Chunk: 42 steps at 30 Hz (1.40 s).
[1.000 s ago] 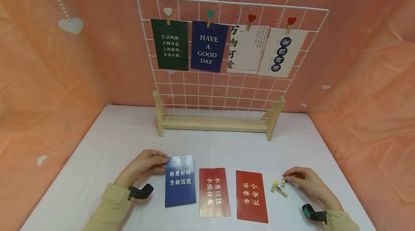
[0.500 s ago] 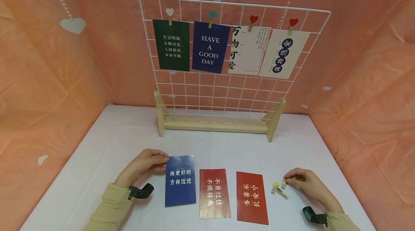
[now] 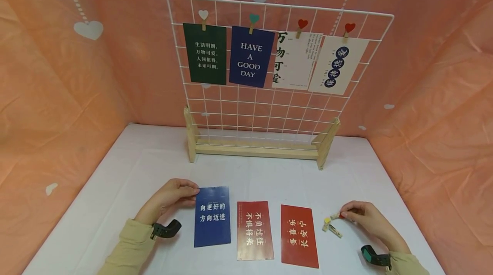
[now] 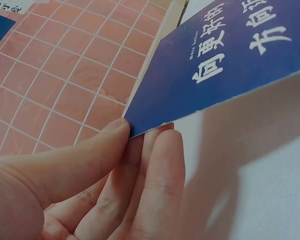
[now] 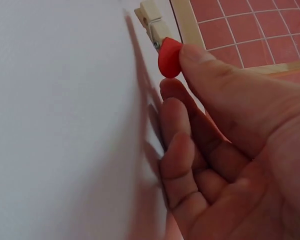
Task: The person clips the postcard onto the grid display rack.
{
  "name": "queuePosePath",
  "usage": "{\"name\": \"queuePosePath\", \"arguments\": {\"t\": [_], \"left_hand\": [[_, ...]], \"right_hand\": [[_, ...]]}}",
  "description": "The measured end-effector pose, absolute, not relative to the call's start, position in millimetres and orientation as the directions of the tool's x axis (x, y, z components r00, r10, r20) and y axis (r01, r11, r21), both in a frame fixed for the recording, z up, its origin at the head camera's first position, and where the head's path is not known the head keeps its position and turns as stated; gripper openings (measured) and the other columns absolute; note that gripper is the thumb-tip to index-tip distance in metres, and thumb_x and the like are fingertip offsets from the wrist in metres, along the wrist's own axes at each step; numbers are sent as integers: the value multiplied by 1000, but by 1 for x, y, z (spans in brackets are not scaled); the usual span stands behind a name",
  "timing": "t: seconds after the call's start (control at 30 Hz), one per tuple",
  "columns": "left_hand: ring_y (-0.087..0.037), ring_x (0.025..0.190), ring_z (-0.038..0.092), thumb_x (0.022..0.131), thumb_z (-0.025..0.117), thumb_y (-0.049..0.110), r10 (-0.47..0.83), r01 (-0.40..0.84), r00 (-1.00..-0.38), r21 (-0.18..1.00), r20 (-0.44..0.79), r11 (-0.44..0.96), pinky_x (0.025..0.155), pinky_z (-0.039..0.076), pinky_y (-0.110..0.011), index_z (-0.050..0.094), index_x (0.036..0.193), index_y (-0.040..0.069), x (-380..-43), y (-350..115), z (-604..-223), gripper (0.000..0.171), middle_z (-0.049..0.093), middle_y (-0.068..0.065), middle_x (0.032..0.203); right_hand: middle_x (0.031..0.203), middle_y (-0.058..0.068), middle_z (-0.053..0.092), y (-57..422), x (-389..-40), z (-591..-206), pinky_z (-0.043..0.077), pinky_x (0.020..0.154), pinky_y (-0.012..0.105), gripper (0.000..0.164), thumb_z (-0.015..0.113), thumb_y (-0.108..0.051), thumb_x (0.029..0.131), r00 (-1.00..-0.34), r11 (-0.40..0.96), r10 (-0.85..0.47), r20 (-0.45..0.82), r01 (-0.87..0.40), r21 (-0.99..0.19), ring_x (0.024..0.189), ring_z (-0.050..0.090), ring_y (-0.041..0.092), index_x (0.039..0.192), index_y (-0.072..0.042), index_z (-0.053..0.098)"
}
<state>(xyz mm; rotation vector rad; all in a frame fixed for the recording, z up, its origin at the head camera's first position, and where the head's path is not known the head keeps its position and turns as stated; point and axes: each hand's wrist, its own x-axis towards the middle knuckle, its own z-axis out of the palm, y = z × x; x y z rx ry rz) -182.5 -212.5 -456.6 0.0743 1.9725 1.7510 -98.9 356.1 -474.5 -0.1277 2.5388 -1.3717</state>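
My left hand [image 3: 173, 194] pinches the upper left corner of a blue postcard [image 3: 212, 234] with white lettering. In the left wrist view the thumb lies on top of the card, which slants above the white cloth. My right hand [image 3: 363, 218] holds a small wooden clothespin [image 5: 154, 22] by its red heart, between thumb and forefinger; the other fingers are loosely curled. Beside it on the table lie a clothespin with a yellow top [image 3: 326, 222] and another wooden clothespin [image 3: 335, 231]. Two red postcards, one left [image 3: 246, 252] and one right [image 3: 299, 258], lie flat between my hands.
A white wire grid [image 3: 252, 103] stands on a wooden base [image 3: 256, 150] at the back. Along its top hang a green card [image 3: 206, 76], a blue card [image 3: 246, 79] and two white cards, clipped with heart clothespins. Orange fabric [image 3: 57, 116] surrounds the white table [image 3: 154, 150].
The blue postcard has shifted slightly left with my left hand. My right hand has moved a little right, and its clothespin has turned from nearly upright to more sideways, its red heart now showing.
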Motion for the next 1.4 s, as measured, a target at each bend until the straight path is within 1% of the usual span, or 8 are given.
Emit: {"name": "queuePosePath", "arguments": {"t": [0.1, 0.37, 0.6, 0.83, 1.13, 1.23, 1.4], "left_hand": [[-18, 76, 66, 92, 63, 9, 358, -276, -876, 945, -324, 178, 71, 58, -31, 57, 111, -15, -183, -213, -457, 32, 68, -12, 86], [-16, 74, 66, 92, 64, 8, 398, -267, -864, 951, -307, 155, 70, 58, -29, 57, 109, -16, -185, -215, -460, 30, 68, -12, 84], [-15, 75, 66, 91, 63, 6, 414, -263, -861, 956, -294, 132, 71, 58, -29, 57, 107, -17, -185, -215, -461, 29, 68, -12, 85], [-15, 75, 66, 91, 63, 5, 417, -261, -862, 957, -290, 127, 71, 58, -29, 57, 107, -17, -184, -216, -462, 28, 68, -11, 84], [-16, 75, 66, 92, 61, 5, 425, -256, -860, 959, -282, 119, 71, 58, -29, 57, 107, -17, -185, -218, -461, 27, 68, -12, 85], [-16, 76, 66, 92, 62, 6, 420, -257, -862, 959, -285, 123, 71, 58, -29, 57, 108, -17, -186, -218, -460, 28, 68, -12, 86], [-16, 76, 65, 93, 62, 9, 399, -257, -868, 955, -296, 149, 70, 58, -28, 57, 109, -15, -187, -218, -455, 29, 67, -11, 87]], "right_hand": [[91, 8, 66, 356, -100, -472, 48, 62, 22, 25, 65, -20, 92, -965, 540, -177, -192, 67, -839, 75, 54, 10, 103, 3, 66], [92, 10, 67, 354, -107, -465, 51, 62, 25, 21, 64, -16, 93, -968, 548, -193, -159, 28, -836, 75, 57, 12, 100, 4, 65], [97, 12, 68, 351, -116, -452, 53, 69, 26, 24, 64, -20, 93, -967, 557, -191, -168, 34, -830, 84, 61, 16, 102, 3, 64], [99, 13, 69, 347, -122, -448, 54, 71, 27, 23, 64, -19, 93, -966, 544, -209, -155, 17, -839, 88, 64, 17, 102, 3, 63], [97, 17, 67, 338, -128, -448, 54, 65, 27, 20, 63, -12, 93, -979, 509, -166, -121, 20, -861, 80, 63, 20, 102, 5, 60], [98, 19, 67, 335, -130, -447, 54, 65, 28, 22, 63, -11, 94, -983, 486, -148, -106, 21, -874, 80, 63, 21, 106, 6, 59], [102, 19, 67, 331, -134, -445, 55, 71, 28, 31, 62, -14, 95, -989, 475, -124, -84, 15, -880, 87, 65, 20, 114, 9, 58]]}}
